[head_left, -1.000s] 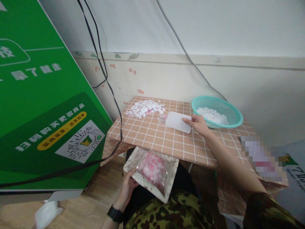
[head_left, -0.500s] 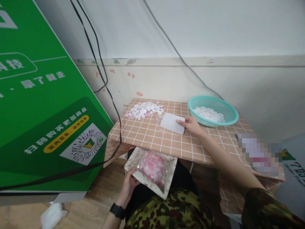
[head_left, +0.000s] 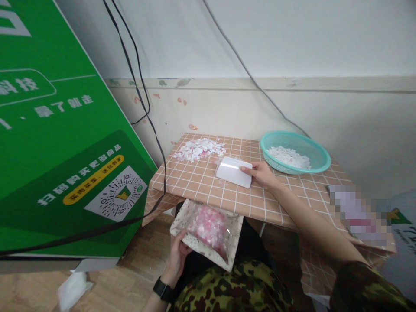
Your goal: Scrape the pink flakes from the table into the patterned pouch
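your right hand [head_left: 261,174] grasps a white card [head_left: 232,170] by its right end, thumb on top, with the card low over the checked surface [head_left: 191,186]. your left hand [head_left: 178,255] has its fingers clasped on the near left edge of a speckled tray [head_left: 236,245], thumb over the rim; the tray is at your lap, below the surface's near edge, with pink and white bits [head_left: 208,223] in it. this looks like a sweeping stroke, so press the card's lower edge evenly and use short pulls, lest scraps slip beneath. hold the tray level and snug to the edge; its near corner seems to dip. a loose pile of white scraps [head_left: 199,148] lies farther back, left of the card.

you can't see the card's underside or the fingers beneath it. whether clear film covers or lines the tray is hard to tell. the far-right item [head_left: 355,214] is lost in pixelation, and your left forearm is cut off by the bottom border.
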A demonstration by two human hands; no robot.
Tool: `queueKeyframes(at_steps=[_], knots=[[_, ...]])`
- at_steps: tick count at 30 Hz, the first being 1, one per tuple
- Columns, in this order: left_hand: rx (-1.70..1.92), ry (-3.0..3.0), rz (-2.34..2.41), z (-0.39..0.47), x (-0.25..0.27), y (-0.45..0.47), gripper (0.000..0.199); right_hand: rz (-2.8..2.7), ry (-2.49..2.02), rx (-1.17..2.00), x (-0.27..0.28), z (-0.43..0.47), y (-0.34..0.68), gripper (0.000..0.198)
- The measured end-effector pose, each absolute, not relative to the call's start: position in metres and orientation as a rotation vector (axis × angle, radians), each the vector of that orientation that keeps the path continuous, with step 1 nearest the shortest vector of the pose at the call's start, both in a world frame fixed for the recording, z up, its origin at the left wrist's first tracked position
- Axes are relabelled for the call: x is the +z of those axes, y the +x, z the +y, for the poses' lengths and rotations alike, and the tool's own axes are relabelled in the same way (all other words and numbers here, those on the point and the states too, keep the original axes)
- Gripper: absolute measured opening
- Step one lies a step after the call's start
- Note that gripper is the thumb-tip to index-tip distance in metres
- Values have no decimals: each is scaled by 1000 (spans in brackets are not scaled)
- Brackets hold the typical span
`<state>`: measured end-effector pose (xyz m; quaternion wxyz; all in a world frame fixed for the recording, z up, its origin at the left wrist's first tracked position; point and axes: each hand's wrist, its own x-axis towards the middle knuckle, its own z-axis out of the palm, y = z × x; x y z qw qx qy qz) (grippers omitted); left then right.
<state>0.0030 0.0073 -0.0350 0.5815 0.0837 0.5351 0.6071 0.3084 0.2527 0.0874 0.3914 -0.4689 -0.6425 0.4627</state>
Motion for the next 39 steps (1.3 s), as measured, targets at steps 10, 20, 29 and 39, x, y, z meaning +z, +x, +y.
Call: queueKeyframes(at_steps=[10, 20, 29, 39], knots=[[1388, 157, 1317, 13, -11, 16, 62, -1794, -1152, 1279, 96, 234, 296, 51], [1391, 138, 1278, 11, -11, 14, 54, -1721, -1033, 1514, 106, 228, 299, 57], [1400, 142, 1278, 7, -29, 8, 57, -1800, -1243, 228, 137, 248, 361, 59], [1435, 123, 1281, 6, -40, 13, 72, -1975, -1339, 130, 135, 247, 362, 51]])
